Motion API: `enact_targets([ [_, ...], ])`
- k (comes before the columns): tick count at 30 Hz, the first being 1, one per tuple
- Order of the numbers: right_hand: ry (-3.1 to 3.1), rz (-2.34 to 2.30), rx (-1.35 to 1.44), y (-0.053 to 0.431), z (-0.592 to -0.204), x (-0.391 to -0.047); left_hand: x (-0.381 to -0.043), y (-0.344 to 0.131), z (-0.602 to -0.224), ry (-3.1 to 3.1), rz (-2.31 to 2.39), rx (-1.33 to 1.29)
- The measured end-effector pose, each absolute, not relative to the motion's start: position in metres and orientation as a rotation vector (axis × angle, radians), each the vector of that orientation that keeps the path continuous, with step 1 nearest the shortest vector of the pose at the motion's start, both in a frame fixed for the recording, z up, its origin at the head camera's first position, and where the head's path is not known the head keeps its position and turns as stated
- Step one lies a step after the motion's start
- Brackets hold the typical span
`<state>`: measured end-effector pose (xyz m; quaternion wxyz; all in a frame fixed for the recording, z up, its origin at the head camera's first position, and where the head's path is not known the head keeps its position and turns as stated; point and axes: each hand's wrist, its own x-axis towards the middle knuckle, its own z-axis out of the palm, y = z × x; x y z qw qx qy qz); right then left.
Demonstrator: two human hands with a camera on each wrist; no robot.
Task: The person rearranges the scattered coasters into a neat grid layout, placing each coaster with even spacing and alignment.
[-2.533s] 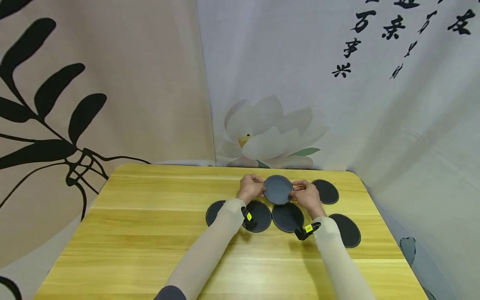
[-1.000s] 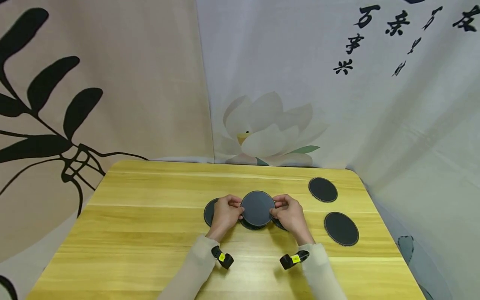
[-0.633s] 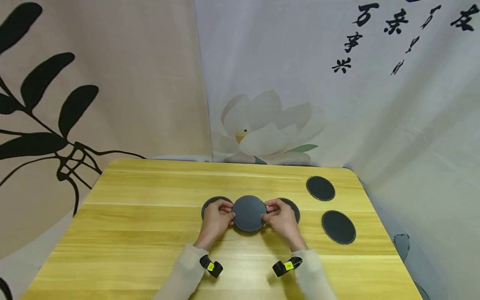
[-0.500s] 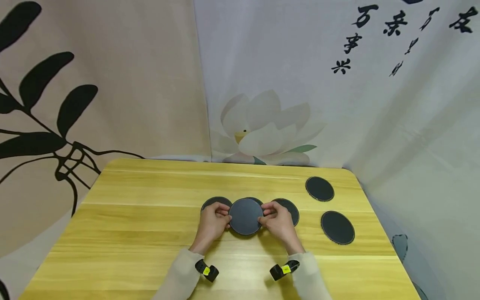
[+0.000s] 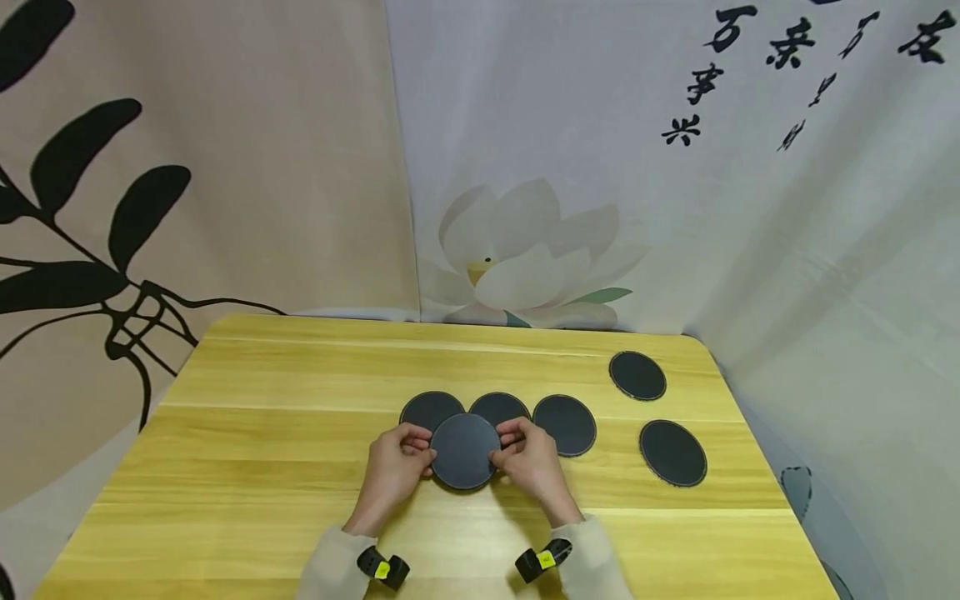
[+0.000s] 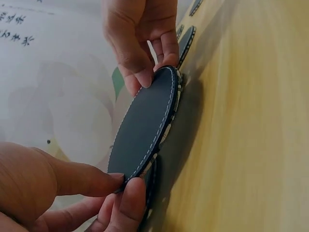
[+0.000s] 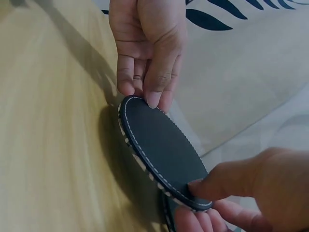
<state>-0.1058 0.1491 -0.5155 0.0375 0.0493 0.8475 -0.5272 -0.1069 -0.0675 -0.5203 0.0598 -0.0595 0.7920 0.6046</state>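
Note:
A round black coaster [image 5: 466,451] with white edge stitching is held between both hands, raised a little off the table. My left hand [image 5: 395,468] pinches its left edge between thumb and fingers. At the opposite edge my right hand [image 5: 531,460] pinches it the same way. In the left wrist view, a light pattern shows along the rim of the held coaster [image 6: 145,121]. Behind it three more coasters lie in a row: a left one [image 5: 431,407], a middle one [image 5: 500,406] and a right one [image 5: 565,425]. The held coaster hides parts of the left and middle ones.
Two further coasters lie at the table's right, a far one [image 5: 637,376] and a nearer one [image 5: 673,452]. The wooden table [image 5: 262,467] backs onto a printed curtain [image 5: 525,125]. Black cameras are strapped to both wrists.
Both hands have carried the held coaster from the far side of the table toward the near left. It has passed over the row, uncovering the right coaster and most of the middle one.

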Motion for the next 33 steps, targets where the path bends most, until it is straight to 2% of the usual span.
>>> enact_targets([
  [15,2.563,-1.599,0.026,0.125,-0.519,-0.093,-0.091,-0.095,-0.521,2.394,1.749,-0.26],
  [33,2.564,-1.551,-0.038,0.112,-0.526,-0.082,-0.08,-0.115,-0.519,2.426,1.621,-0.22],
])
